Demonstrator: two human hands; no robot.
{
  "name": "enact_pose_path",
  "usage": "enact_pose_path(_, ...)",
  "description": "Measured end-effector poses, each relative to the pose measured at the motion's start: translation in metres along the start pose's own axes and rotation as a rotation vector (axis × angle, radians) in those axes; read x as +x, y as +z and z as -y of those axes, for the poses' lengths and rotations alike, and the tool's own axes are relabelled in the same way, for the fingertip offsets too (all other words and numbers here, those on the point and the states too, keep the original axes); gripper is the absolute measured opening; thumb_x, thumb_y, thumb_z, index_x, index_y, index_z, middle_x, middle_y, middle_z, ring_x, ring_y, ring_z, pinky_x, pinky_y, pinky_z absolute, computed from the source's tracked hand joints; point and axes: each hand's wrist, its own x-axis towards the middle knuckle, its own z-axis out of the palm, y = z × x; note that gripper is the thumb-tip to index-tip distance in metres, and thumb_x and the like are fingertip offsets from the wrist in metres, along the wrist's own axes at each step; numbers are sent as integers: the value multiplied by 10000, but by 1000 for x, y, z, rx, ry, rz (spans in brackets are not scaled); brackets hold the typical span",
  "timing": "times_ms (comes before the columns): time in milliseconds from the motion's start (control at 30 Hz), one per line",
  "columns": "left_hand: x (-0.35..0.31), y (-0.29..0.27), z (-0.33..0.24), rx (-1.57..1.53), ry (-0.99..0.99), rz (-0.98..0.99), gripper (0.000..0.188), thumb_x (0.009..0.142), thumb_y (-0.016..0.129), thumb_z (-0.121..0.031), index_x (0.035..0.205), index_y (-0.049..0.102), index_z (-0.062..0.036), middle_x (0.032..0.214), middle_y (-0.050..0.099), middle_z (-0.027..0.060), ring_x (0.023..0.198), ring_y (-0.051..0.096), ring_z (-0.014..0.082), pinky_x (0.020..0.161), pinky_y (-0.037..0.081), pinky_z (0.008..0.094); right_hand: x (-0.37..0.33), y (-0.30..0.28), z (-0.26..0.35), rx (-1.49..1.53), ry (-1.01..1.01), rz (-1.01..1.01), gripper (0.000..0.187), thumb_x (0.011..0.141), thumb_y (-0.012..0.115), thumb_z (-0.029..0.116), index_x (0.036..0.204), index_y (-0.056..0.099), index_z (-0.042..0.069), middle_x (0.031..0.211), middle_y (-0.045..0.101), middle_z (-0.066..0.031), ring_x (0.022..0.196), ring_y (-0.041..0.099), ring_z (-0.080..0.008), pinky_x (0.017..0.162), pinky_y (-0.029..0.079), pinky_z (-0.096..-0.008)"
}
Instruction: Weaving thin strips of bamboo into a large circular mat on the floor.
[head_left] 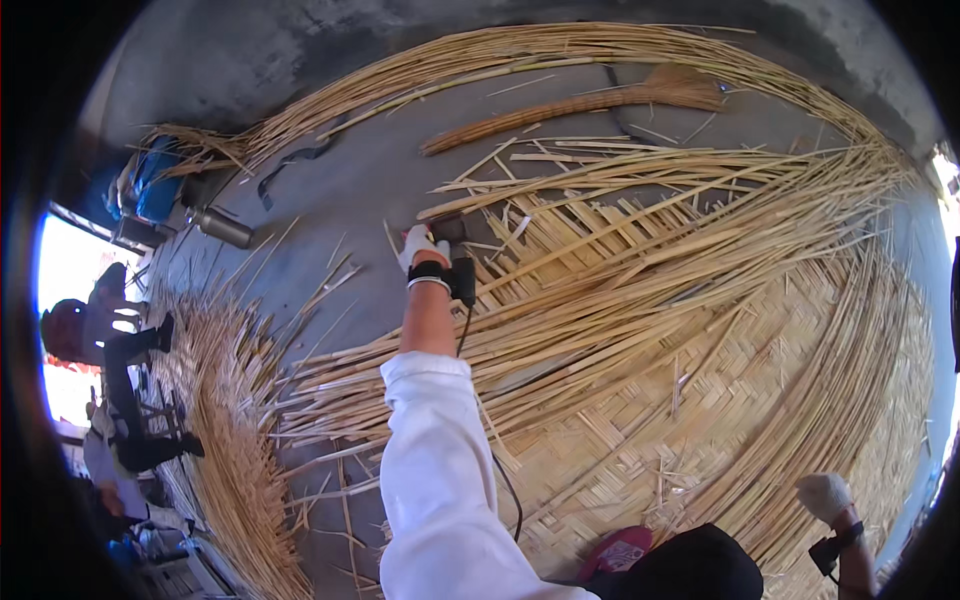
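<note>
My left hand (418, 246), in a white glove with a black wrist strap, is stretched forward over the floor by the upper left edge of a woven mat (600, 430). Its fingers are closed at a dark brown blocky piece (450, 230); a thin, blade-like strip (391, 240) shows on its other side. The grip is too small to make out fully. My right hand (824, 496), also gloved, is low at the right, above the mat. Its fingers look curled, with nothing visible in them. Long split reed strips (610, 290) lie loose across the mat between my hands.
A straw broom (570, 110) lies beyond the mat, before a long bundle of reeds (560, 42) along the wall. At left are a metal flask (220, 226), a blue bag (158, 180), upright-looking reed ends (235, 400) and a seated person (120, 370). My pink shoe (618, 550) rests on the mat.
</note>
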Motion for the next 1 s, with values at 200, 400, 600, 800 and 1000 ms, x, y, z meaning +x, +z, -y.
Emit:
enact_pose_path(200, -31, 22, -4, 733, 668, 18, 333, 757, 632, -175, 1038, 580, -4, 1003, 600, 107, 867, 569, 193, 741, 470, 316, 5, 1, 1, 20, 7, 39, 132, 691, 617, 176, 768, 680, 88, 690, 625, -132, 667, 622, -303, 614, 505, -375)
enact_pose_path(400, -113, 109, 61, 1356, 1201, 777, 517, 779, 607, -357, 1183, 523, -45, 1179, 531, 198, 1023, 539, 346, 880, 431, 369, 18, -6, 22, 23, 45, 102, 155, 704, 615, 194, 811, 692, 113, 703, 628, -131, 670, 623, -296, 618, 506, -364)
enact_pose_path(600, -166, 165, 137, 1572, 1339, 940, 573, 751, 614, -371, 1219, 489, -66, 1201, 516, 178, 1130, 468, 326, 956, 356, 415, 40, -28, 61, -33, -57, -153, 155, 720, 597, 133, 860, 657, 99, 676, 591, -125, 632, 585, -316, 570, 473, -396)
enact_pose_path(800, -182, 205, 186, 1625, 1322, 984, 517, 698, 584, -216, 1186, 493, -73, 1224, 482, 144, 1159, 437, 293, 981, 320, 428, 183, 4, 120, 160, -233, -500, 217, 722, 607, 132, 928, 609, 65, 810, 585, -108, 773, 570, -289, 657, 458, -385)
enact_pose_path(1000, -195, 228, 198, 1528, 1365, 1034, 495, 734, 617, -328, 1136, 501, -63, 1059, 585, 139, 976, 550, 341, 839, 420, 450, 251, 47, 122, 31, -104, -574, 302, 746, 595, 177, 1036, 549, 108, 924, 558, -62, 909, 526, -273, 769, 415, -412)
